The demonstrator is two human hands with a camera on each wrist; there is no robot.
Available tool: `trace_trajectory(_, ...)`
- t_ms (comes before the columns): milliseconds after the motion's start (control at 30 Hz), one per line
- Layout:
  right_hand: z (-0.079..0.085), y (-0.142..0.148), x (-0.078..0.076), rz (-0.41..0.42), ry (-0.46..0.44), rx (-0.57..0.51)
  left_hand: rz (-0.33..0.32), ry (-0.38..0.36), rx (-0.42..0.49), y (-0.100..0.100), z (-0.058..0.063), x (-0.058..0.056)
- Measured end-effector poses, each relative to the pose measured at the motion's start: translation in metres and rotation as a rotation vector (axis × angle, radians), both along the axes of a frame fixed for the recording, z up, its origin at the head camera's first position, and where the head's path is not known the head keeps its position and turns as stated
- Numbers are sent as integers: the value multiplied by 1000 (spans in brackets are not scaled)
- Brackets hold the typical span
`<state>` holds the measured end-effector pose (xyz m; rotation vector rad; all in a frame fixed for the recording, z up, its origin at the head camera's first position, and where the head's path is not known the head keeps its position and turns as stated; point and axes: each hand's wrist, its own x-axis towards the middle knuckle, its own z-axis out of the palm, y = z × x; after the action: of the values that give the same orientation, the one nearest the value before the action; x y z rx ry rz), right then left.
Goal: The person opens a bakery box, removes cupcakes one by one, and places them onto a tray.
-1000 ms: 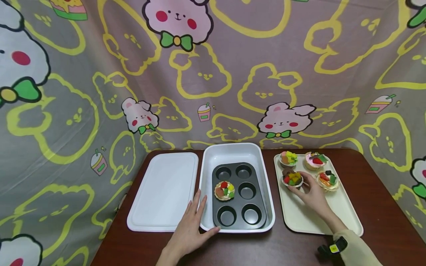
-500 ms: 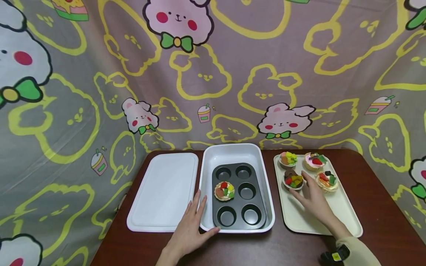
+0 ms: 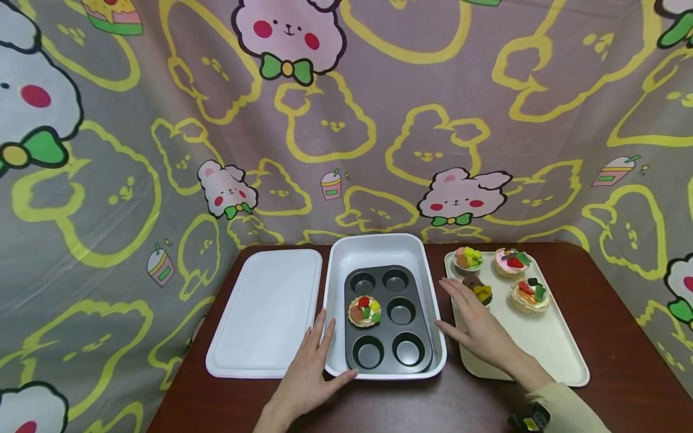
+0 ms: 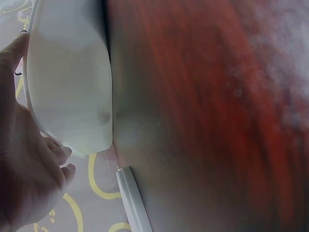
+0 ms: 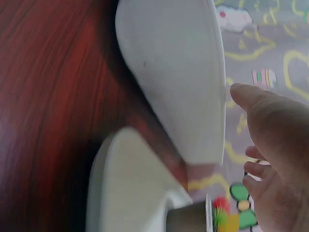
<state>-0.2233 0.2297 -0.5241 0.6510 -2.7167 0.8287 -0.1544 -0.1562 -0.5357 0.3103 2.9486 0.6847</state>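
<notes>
In the head view my left hand rests with spread, straight fingers at the near left rim of a white tub. Inside the tub lies a dark muffin tin, one toy tart sitting in its middle-left cup. My right hand holds nothing; its straight fingers hover between the tub and the left part of a cream tray. Partly hidden behind those fingers is a dark fruit-topped cupcake on the tray. In the right wrist view the thumb is extended beside the tub's rim.
Three more toy cakes stand on the tray: a yellow-topped cupcake, a pink-topped one and a cream tart. A flat white lid lies left of the tub. A patterned curtain hangs behind the brown table.
My right hand has let go of the dark cupcake, which stays on the tray, and has moved left towards the tub. The left hand has kept its place.
</notes>
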Motion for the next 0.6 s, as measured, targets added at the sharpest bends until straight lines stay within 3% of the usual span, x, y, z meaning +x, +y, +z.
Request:
trace_trajectory(133, 0, -17, -3, 46, -59, 6, 1, 2, -14, -1, -1, 0)
trace_trajectory(600, -2, -52, -17, 164, -55, -11, -2, 11, -13, 0, -2, 0)
